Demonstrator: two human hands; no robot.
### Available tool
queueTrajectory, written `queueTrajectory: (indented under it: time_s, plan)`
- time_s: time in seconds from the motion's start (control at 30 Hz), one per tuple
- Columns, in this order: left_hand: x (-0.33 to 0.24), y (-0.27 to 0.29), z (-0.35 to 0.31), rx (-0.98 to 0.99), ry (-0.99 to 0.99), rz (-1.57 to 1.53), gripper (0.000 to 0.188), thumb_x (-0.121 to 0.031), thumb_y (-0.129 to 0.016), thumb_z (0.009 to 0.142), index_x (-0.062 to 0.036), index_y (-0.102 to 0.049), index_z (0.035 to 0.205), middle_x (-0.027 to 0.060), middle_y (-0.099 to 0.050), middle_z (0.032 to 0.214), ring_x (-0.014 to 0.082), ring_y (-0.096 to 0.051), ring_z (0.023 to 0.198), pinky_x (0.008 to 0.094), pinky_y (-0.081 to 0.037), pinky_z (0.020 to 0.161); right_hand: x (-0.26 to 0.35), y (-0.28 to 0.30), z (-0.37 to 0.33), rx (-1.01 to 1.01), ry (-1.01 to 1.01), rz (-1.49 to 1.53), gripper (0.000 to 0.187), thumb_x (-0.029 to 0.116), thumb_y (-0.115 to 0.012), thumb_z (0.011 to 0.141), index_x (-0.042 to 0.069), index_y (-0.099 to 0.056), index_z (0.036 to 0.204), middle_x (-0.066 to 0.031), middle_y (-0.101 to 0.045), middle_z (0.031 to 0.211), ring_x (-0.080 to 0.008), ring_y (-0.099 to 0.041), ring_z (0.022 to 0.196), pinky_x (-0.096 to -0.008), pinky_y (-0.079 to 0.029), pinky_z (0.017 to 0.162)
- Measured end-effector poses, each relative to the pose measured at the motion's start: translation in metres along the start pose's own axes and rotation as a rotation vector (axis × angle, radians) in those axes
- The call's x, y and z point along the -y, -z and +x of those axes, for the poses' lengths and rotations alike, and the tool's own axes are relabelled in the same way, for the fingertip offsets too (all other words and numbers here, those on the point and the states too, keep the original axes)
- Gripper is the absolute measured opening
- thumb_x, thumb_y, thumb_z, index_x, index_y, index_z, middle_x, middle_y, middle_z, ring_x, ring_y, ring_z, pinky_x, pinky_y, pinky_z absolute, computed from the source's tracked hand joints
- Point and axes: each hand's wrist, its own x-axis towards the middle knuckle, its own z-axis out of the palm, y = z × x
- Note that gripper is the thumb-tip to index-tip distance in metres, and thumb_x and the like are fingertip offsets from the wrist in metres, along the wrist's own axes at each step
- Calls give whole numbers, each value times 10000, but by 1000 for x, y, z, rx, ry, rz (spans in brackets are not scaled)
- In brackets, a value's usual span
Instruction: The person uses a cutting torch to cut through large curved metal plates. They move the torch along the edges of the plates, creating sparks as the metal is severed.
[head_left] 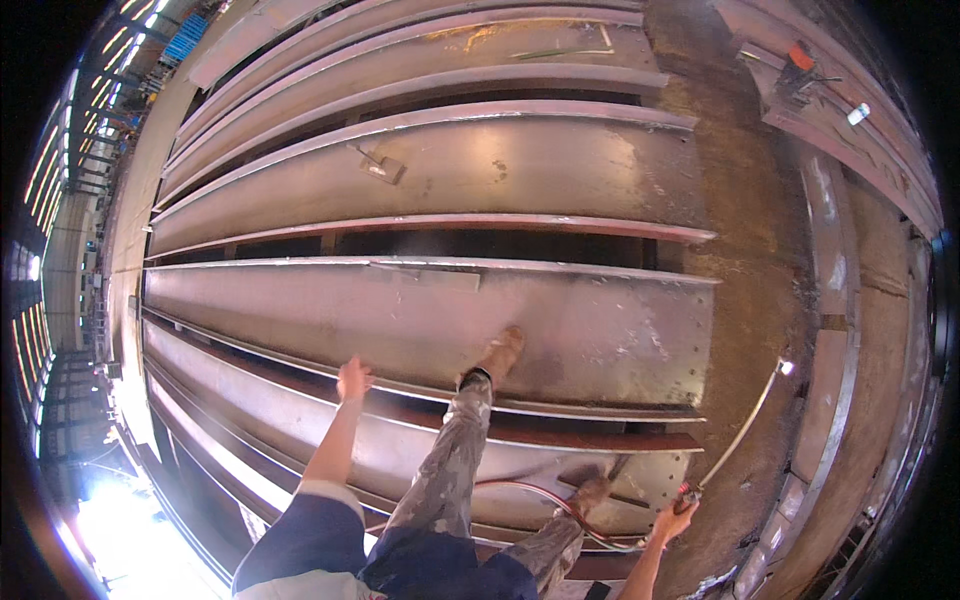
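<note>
My right hand [675,522] is closed around the red-marked handle of a long thin spray wand [742,432]. The wand slants up and away to a pale tip beyond the ends of the steel beams. From the handle, a red and pale hose [535,488] curves left past my boots. My left hand [354,380] hangs free over the near edge of a beam, holding nothing, its fingers loosely bent and apart. One boot [503,350] stands on the wide grey-pink beam [600,330] ahead; the other [590,494] rests on the nearer beam [655,465].
Several long steel beams lie side by side, with dark gaps between their raised flanges. A small block-shaped tool [383,168] lies on a farther beam [560,160]. Brown floor [745,220] runs along their right ends. An orange-topped object [797,68] and white cylinder [858,114] sit upper right.
</note>
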Motion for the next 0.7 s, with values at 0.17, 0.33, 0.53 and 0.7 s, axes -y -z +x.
queueTrajectory:
  time_s: [0.17,0.33,0.53,0.7]
  plan:
    - [-53,-101,192,59,216,-57,802,-616,-680,850,28,-529,1304,225,-668,1042,227,-676,640,302,-568,471,57,-48,-16,49,21,-231,637,14,-696,786,-44,-477,1381,-136,-671,855,-253,-621,746,-384,-512,723]
    - [-73,-174,275,59,391,-351,630,-479,-709,881,22,-533,1221,177,-632,984,251,-679,686,343,-635,593,109,-95,-26,154,-163,-16,576,83,-720,849,-40,-491,1363,-96,-653,841,-163,-586,707,-335,-498,602]
    - [-56,-207,314,99,392,-564,163,-134,-620,933,16,-569,894,128,-636,832,245,-675,698,327,-647,672,150,-125,-39,175,-68,-7,518,62,-694,885,-5,-504,1363,-74,-653,869,-121,-592,682,-296,-525,556]
    - [-35,-193,292,158,236,-327,58,14,-579,890,29,-545,845,147,-645,815,257,-693,721,357,-656,657,166,-119,-54,259,-139,54,571,28,-667,882,19,-467,1417,-29,-580,804,-106,-570,610,-283,-577,576]
